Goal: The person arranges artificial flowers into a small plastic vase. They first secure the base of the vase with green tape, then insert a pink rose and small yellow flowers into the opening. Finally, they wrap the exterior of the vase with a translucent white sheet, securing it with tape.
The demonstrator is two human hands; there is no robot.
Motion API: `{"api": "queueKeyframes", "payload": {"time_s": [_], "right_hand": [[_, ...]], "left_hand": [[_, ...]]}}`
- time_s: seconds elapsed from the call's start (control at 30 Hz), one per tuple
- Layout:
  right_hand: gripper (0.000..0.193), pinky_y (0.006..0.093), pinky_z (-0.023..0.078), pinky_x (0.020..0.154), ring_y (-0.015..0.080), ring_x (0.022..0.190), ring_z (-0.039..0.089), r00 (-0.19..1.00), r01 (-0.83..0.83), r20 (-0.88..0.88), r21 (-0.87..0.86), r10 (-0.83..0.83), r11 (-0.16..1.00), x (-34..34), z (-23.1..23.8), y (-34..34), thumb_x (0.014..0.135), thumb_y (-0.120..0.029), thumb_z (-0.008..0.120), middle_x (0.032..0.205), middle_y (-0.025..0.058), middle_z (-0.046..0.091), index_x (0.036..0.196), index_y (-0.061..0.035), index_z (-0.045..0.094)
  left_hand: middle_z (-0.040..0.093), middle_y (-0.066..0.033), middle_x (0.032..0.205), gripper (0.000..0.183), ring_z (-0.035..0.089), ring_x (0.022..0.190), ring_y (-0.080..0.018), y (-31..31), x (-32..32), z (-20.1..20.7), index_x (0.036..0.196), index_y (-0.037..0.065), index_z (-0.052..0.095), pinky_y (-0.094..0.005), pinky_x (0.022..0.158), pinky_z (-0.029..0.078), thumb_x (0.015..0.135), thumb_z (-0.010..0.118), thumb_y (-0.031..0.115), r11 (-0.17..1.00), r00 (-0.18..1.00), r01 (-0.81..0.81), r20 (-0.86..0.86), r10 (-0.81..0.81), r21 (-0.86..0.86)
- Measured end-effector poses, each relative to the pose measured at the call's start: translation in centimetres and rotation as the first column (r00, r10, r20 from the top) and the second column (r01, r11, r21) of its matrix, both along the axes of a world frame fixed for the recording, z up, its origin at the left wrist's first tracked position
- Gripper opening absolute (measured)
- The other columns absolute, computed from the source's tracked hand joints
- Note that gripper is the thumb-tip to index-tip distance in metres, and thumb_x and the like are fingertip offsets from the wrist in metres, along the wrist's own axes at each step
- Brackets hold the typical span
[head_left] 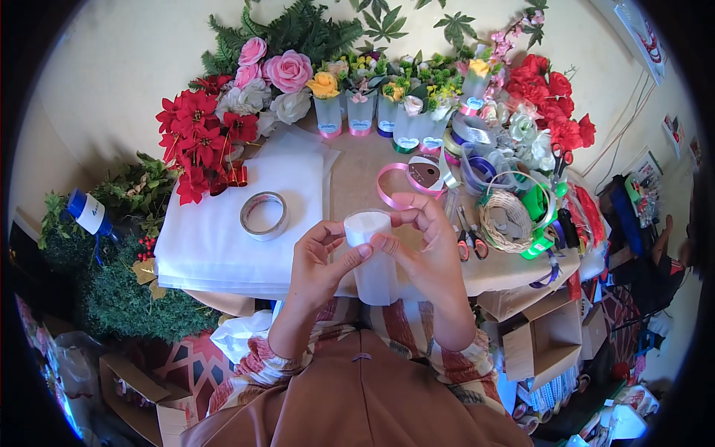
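Observation:
Both my hands hold a frosted, see-through white cylinder (377,279) upright over the table's near edge. Its open top shows something white inside, perhaps a lining; I cannot make out what. My left hand (319,257) pinches the rim on the left, thumb in front. On the other side, my right hand (423,238) grips the rim between thumb and fingers. Just beyond the right fingers lie a loop of pink ribbon (385,195) and a ribbon spool (425,170). A roll of clear tape (246,214) rests on white sheets (216,257) to the left of my left hand.
Scissors (465,246) and a wicker basket (497,240) sit at the right. Frosted vases of artificial flowers (361,112) line the back, between red poinsettias (197,134) and red blooms (538,86). Greenery (134,298) fills the left side; a cardboard box (542,343) stands below right.

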State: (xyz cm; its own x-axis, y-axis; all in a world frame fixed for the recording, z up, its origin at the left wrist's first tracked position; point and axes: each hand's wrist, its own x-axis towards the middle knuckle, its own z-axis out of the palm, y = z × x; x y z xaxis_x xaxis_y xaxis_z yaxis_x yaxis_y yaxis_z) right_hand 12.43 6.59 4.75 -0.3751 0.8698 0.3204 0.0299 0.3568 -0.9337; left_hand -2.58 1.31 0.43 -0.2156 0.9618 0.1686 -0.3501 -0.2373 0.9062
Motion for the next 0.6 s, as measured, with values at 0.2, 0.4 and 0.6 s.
{"api": "queueKeyframes", "payload": {"time_s": [0.2, 0.4, 0.6], "right_hand": [[0.053, 0.0294, 0.04, 0.084, 0.0164, 0.092, 0.057, 1.0, 0.0, -0.016, -0.001, 0.0, 1.0, -0.3, 0.2, -0.1, 0.071, -0.023, 0.076, 0.087, 0.0096, 0.061, 0.112, -0.0021, 0.048], [0.048, 0.0287, 0.045, 0.077, 0.0166, 0.088, 0.059, 0.998, 0.062, 0.026, 0.096, -0.065, 0.993, -0.3, 0.8, 0.3, 0.071, -0.02, 0.076, 0.09, 0.0092, 0.06, 0.107, -0.0011, 0.049], [0.041, 0.027, 0.047, 0.075, 0.0169, 0.086, 0.061, 0.997, 0.073, -0.025, 0.117, -0.071, 0.99, -0.7, 1.3, 0.9, 0.073, -0.016, 0.074, 0.095, 0.0085, 0.057, 0.102, -0.0008, 0.049]], "left_hand": [[0.061, -0.0125, 0.097, 0.034, 0.057, 0.095, -0.0176, 0.3, 0.0, 0.6, 0.096, -0.002, 0.052, -0.0319, 0.085, 0.046, 0.071, 0.074, 0.005, 0.999, 0.997, -0.001, 0.073, 0.004, -0.032], [0.061, -0.0126, 0.096, 0.033, 0.059, 0.091, -0.0168, 1.1, -0.4, 1.3, 0.095, -0.002, 0.052, -0.0307, 0.081, 0.049, 0.07, 0.074, 0.003, 0.997, 0.993, 0.065, 0.098, -0.061, -0.032], [0.062, -0.0107, 0.094, 0.03, 0.059, 0.089, -0.0152, 2.3, -0.6, 1.2, 0.095, -0.001, 0.053, -0.0293, 0.081, 0.048, 0.072, 0.071, 0.003, 0.996, 0.986, 0.088, 0.144, -0.084, -0.025]]}}
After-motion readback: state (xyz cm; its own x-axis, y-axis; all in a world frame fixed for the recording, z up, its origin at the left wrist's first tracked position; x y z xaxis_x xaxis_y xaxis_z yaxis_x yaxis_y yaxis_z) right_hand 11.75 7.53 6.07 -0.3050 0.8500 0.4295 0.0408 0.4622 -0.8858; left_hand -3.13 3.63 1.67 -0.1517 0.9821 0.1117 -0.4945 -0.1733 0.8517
